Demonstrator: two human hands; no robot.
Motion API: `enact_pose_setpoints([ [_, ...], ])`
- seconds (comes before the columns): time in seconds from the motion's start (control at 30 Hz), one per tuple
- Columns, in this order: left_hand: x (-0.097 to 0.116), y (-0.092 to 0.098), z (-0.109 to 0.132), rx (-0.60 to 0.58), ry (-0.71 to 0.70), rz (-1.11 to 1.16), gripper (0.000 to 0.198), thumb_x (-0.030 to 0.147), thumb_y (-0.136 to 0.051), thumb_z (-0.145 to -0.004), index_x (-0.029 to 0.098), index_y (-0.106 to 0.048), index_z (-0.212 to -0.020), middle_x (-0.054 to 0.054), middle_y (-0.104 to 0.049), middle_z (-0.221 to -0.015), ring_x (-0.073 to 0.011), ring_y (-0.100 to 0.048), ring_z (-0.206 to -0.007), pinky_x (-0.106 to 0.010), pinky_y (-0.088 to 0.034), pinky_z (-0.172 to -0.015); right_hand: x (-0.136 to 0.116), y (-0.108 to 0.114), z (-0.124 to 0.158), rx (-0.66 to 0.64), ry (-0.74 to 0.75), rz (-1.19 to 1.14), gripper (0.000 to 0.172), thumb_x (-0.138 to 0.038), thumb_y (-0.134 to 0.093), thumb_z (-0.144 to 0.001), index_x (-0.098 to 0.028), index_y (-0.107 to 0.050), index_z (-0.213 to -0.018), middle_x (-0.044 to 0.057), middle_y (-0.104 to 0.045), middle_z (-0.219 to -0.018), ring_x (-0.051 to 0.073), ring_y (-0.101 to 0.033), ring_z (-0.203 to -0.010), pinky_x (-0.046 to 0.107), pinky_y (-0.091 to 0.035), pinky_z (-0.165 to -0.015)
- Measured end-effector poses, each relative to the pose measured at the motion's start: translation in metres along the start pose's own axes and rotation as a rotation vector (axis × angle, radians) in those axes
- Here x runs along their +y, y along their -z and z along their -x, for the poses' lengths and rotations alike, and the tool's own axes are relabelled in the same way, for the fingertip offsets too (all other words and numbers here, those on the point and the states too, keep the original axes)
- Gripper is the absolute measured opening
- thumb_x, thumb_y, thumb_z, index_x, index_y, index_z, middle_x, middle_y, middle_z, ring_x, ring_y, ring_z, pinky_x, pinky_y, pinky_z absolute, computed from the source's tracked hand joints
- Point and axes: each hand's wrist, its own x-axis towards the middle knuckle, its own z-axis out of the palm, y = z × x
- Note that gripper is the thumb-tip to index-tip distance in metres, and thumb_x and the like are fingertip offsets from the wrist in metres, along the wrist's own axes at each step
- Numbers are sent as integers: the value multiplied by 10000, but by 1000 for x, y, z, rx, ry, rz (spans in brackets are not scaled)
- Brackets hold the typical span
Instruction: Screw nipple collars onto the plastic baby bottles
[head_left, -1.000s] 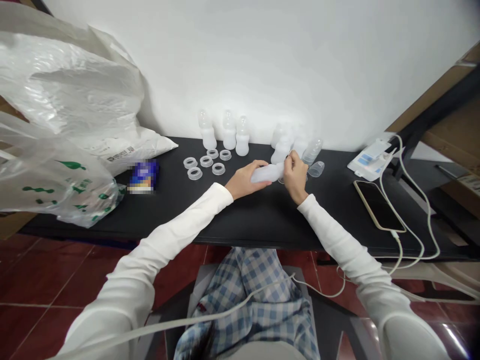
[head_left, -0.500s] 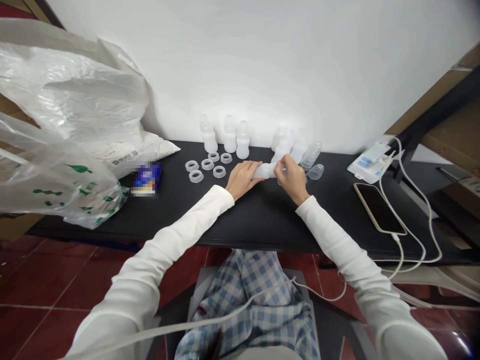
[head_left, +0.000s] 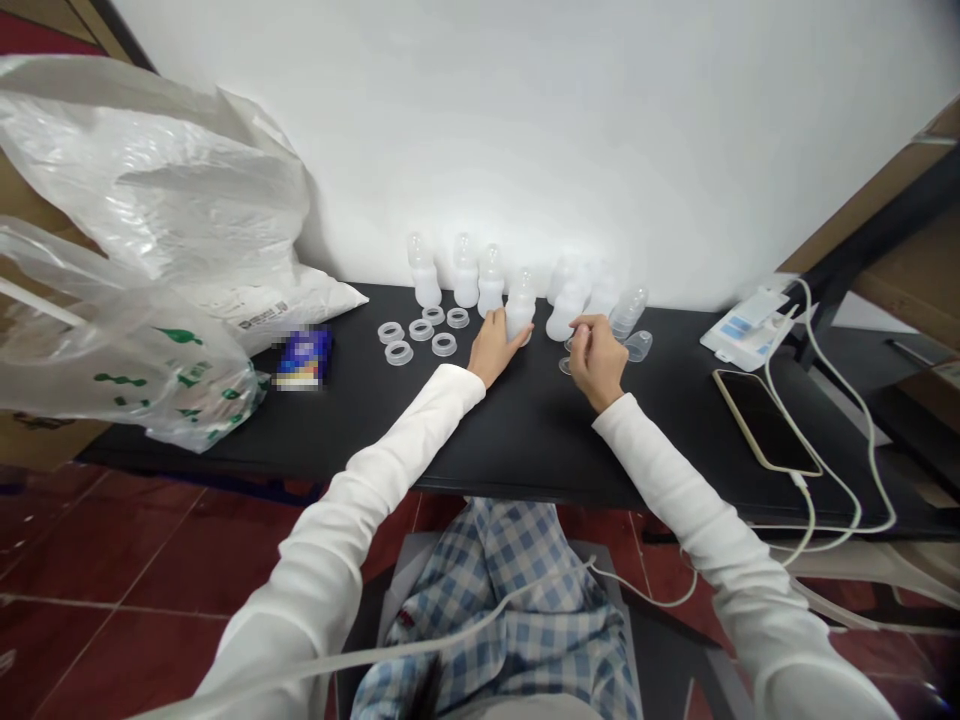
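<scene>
My left hand (head_left: 493, 349) grips a translucent baby bottle (head_left: 520, 304) that stands upright on the black table (head_left: 525, 430), just right of three more upright bottles (head_left: 465, 275) by the wall. My right hand (head_left: 598, 355) rests on the table with its fingers curled; whether anything is in them is hidden. It lies beside a small clear ring (head_left: 567, 366), a loose clear cap (head_left: 639, 345) and a cluster of bottles and caps (head_left: 577, 290).
Several clear rings (head_left: 420, 332) lie left of the bottles. Big plastic bags (head_left: 135, 260) and a blue packet (head_left: 302, 358) fill the table's left end. A phone (head_left: 765, 420) on a white cable and a white box (head_left: 742, 322) sit at the right.
The bottle was held lying across both hands; my left hand has stood it upright near the wall row. My right hand has let go of it and drawn back.
</scene>
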Motion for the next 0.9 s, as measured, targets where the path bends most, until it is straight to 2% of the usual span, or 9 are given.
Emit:
enact_pose_setpoints([
  [0.1, -4, -15, -11, 55, 42, -69, 406, 539, -612, -935, 141, -599, -1018, -177, -659, -1052, -325, -658, -1108, -419, -527, -937, 3, -1, 2, 3, 3, -6, 279, -345, -373, -985, -225, -586, -851, -8, -590, -623, 133, -523, -505, 279, -362, -548],
  [0.23, -14, -35, -23, 169, 24, -26, 384, 536, -638, -918, 160, -590, -983, -179, -673, -1015, -326, -674, -1047, -422, -525, -896, 5, -2, 4, -19, 1, 15, 260, -343, -402, -945, -233, -560, -770, -28, -488, -505, 138, -476, -456, 280, -328, -518],
  [0.37, -15, -45, -32, 155, 8, -39, 396, 522, -648, -916, 139, -601, -1004, -205, -683, -1032, -336, -683, -1037, -426, -523, -890, 4, -4, 5, -6, 22, 32, 244, -330, -423, -927, -230, -554, -747, -31, -478, -485, 138, -488, -449, 271, -313, -510],
  [0.57, 0, -32, -33, 31, 77, -150, 444, 544, -545, -970, 121, -621, -1080, -219, -676, -1107, -341, -656, -1138, -420, -505, -951, 6, -9, 8, 91, -5, 28, 279, -323, -416, -941, -220, -540, -713, -45, -466, -461, 109, -467, -422, 235, -314, -495],
  [0.7, 11, -19, -25, -48, 127, -205, 467, 528, -510, -990, 110, -601, -1178, -226, -650, -1205, -349, -610, -1228, -417, -492, -994, 7, -11, 10, 100, -16, 28, 283, -324, -417, -940, -217, -542, -710, -46, -472, -463, 103, -466, -424, 226, -322, -499],
  [0.83, 16, -8, -13, -47, 200, -144, 335, 362, -543, -991, 117, -554, -1219, -197, -636, -1230, -303, -623, -1205, -367, -503, -955, 7, -11, 11, 81, -50, 32, 291, -327, -408, -945, -216, -540, -710, -45, -471, -468, 102, -463, -429, 222, -322, -502],
  [0.9, 18, -4, -8, -54, 167, -113, 253, 284, -522, -987, 132, -555, -1187, -162, -637, -1187, -263, -647, -1136, -328, -508, -910, 6, -11, 10, 74, -52, 35, 296, -329, -405, -947, -215, -542, -711, -43, -472, -468, 103, -463, -431, 224, -319, -505],
])
